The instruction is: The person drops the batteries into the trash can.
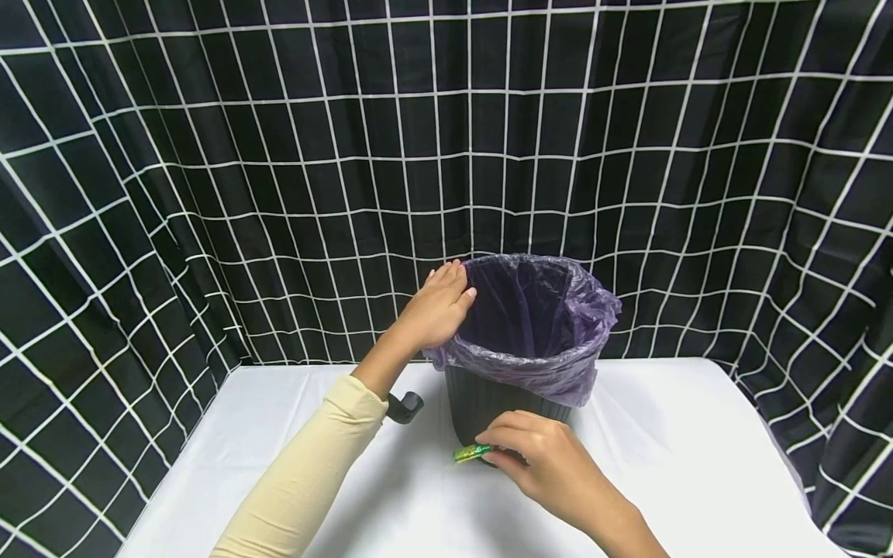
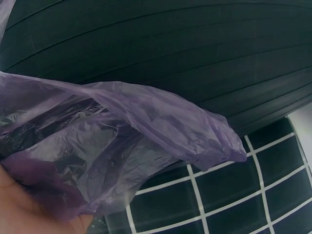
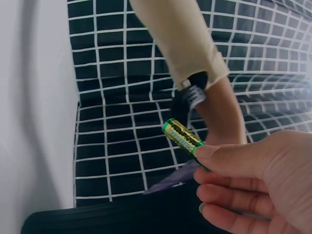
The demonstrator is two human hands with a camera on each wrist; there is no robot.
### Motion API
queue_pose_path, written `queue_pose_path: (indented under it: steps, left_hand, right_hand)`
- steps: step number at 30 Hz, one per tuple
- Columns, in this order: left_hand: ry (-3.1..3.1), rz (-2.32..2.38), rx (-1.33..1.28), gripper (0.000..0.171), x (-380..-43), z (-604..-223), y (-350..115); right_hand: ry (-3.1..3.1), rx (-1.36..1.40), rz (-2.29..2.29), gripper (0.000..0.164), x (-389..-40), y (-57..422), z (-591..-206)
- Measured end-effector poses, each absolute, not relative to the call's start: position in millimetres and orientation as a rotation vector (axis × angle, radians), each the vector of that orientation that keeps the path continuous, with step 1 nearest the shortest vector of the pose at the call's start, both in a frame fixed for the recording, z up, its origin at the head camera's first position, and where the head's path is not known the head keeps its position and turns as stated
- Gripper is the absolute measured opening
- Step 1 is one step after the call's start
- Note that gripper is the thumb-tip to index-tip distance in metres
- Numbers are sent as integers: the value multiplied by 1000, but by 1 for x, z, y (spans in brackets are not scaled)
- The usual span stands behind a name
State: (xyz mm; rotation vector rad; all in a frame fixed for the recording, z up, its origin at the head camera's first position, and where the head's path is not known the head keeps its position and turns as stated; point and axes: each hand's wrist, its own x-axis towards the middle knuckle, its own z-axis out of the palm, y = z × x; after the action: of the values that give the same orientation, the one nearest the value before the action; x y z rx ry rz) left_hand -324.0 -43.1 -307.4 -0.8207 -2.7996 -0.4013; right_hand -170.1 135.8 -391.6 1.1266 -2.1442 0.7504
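My right hand pinches a green and gold battery between thumb and fingers, low in front of the bin. The right wrist view shows this battery jutting out past the thumb tip. A dark ribbed bin stands upright, lined with a purple plastic bag folded over its rim. My left hand rests on the bag at the rim's left side, its fingers fairly straight. In the left wrist view, loose bag plastic covers part of that hand.
The bin stands on a white-covered table. Behind and on both sides hangs a black curtain with a white grid. A dark curved strap-like piece shows beside the left wrist.
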Motion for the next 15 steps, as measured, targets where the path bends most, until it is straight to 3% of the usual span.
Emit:
queue_pose_path:
  steps: [10,15]
  left_hand:
    - [-2814,-413,-795,56,-324,-308,-46]
    - [-2815,-423,-813,56,-325,-308,-44]
  right_hand:
    - [-1987,1195,853,31,-165,138,-379]
    - [-1869,1215,911,18,-159,139,-370]
